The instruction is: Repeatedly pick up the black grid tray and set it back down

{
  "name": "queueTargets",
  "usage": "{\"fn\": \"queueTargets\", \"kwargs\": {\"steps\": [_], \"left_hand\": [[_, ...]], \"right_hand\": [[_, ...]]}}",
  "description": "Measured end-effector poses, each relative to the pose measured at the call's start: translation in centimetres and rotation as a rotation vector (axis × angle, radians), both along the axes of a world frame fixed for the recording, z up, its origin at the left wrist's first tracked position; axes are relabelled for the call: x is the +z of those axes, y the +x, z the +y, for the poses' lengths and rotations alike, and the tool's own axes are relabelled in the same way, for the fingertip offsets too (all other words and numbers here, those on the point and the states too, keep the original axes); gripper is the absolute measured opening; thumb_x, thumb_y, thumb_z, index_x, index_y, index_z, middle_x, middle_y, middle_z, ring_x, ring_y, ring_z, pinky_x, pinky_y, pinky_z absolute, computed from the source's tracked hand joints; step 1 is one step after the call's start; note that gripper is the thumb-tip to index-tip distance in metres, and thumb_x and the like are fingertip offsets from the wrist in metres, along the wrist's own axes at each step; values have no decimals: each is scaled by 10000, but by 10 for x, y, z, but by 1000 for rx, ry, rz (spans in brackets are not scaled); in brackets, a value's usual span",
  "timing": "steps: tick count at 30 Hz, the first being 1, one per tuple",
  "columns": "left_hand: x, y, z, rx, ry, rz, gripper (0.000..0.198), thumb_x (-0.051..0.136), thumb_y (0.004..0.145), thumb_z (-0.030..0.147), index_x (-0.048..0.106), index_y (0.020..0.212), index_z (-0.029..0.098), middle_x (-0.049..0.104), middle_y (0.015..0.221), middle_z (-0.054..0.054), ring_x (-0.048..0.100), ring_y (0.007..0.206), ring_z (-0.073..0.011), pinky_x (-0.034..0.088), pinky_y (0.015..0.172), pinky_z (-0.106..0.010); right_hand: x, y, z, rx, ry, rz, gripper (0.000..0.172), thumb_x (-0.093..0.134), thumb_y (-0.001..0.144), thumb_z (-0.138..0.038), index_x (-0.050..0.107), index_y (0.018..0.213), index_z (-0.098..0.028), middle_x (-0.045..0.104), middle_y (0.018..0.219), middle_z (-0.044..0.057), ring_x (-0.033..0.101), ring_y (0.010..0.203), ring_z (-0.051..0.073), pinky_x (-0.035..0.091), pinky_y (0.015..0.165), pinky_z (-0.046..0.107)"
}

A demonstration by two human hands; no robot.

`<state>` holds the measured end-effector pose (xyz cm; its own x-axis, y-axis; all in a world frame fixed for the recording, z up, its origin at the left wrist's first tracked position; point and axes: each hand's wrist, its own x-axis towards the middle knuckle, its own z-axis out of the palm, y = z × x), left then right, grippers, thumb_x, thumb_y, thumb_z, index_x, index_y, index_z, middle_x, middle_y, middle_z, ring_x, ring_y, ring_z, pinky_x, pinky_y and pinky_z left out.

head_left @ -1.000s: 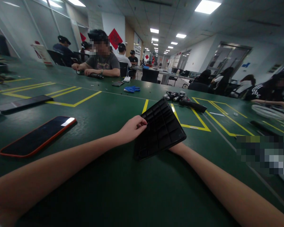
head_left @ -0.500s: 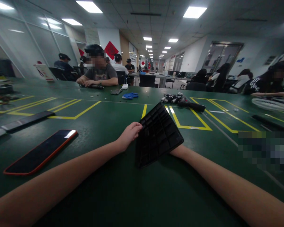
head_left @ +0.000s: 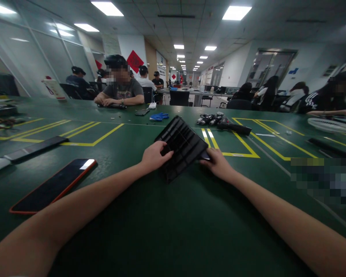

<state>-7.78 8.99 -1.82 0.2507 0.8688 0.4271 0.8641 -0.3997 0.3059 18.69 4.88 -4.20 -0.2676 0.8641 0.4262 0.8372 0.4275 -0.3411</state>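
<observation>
A black ribbed plastic panel (head_left: pixel 182 144) lies low over the green table (head_left: pixel 167 215), its underside with square ribs facing up. My left hand (head_left: pixel 154 156) grips its left edge, fingers curled over the rim. My right hand (head_left: pixel 217 163) holds its right corner, thumb on top. Both forearms reach in from the bottom corners.
A phone in a red case (head_left: pixel 54 184) lies at the left, with a flat dark slab (head_left: pixel 34 147) beyond it. Blue gloves (head_left: pixel 159 116) and a cluster of dark tools (head_left: pixel 222 122) lie farther back. A person (head_left: pixel 121 86) sits across the table; others sit at the right.
The panel has moved away from me and tipped flatter toward the table. My right hand came out from under it and now shows at its right corner.
</observation>
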Motion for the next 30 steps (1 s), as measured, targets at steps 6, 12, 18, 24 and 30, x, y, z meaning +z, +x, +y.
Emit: {"fn": "queueTargets", "kwargs": {"steps": [6, 12, 18, 24, 30], "left_hand": [[19, -52, 59, 430, -159, 237, 555, 469, 709, 607, 656, 928, 133, 662, 1005, -148, 607, 932, -311, 475, 738, -366], [29, -74, 79, 559, -224, 286, 600, 449, 733, 593, 654, 951, 74, 648, 1020, -221, 596, 970, -359, 473, 751, -406], [13, -65, 56, 331, 213, 136, 417, 225, 884, 193, 517, 1163, 87, 588, 1108, -162, 578, 1000, -244, 454, 829, -331], [-3, -57, 7, -66, 111, 260, 362, 272, 868, 144, 529, 1123, 128, 589, 1029, -111, 574, 946, -195, 445, 853, -298], [-5, -57, -17, -64, -102, 378, 392, 323, 895, 297, 539, 1182, 141, 606, 1161, -109, 570, 1055, -223, 435, 898, -342]], "right_hand": [[7, 73, 19, -532, -31, -201, 578, 484, 830, -366, 385, 1349, -132, 557, 1141, 168, 476, 1021, 313, 369, 891, 416], [2, 86, 20, -627, -101, -329, 535, 445, 825, -390, 473, 1270, -94, 533, 1186, 193, 465, 1056, 354, 391, 863, 438], [25, 30, 2, -413, 164, -290, 553, 423, 838, -362, 425, 1300, -60, 462, 1287, 184, 349, 1212, 339, 287, 1021, 511], [45, -65, -56, 61, 6, -197, 546, 378, 866, -432, 396, 1341, -163, 396, 1382, 100, 289, 1303, 288, 226, 1091, 520], [34, -114, -81, 385, -254, -269, 656, 242, 890, -546, 261, 1414, -152, 219, 1490, 108, 146, 1378, 298, 113, 1118, 541]]}}
